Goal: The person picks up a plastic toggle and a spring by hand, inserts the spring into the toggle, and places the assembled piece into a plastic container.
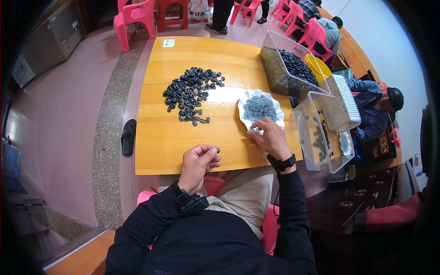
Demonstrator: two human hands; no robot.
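A yellow wooden bench (183, 146) made of long boards stands on a pinkish floor (68, 114) with a speckled grey strip; toward its middle lies a loose heap of small black parts (190, 94), spread out and trailing toward the near edge; just right of the heap sits a white scalloped plate (245, 114) piled with small grey rings; at the far right corner stands a clear plastic bin (275, 68) holding dark pieces, which seems partly to overhang the edge; a small white label (168, 43) lies at the far edge; a dark sandal (129, 136) lies on the floor beside the bench.
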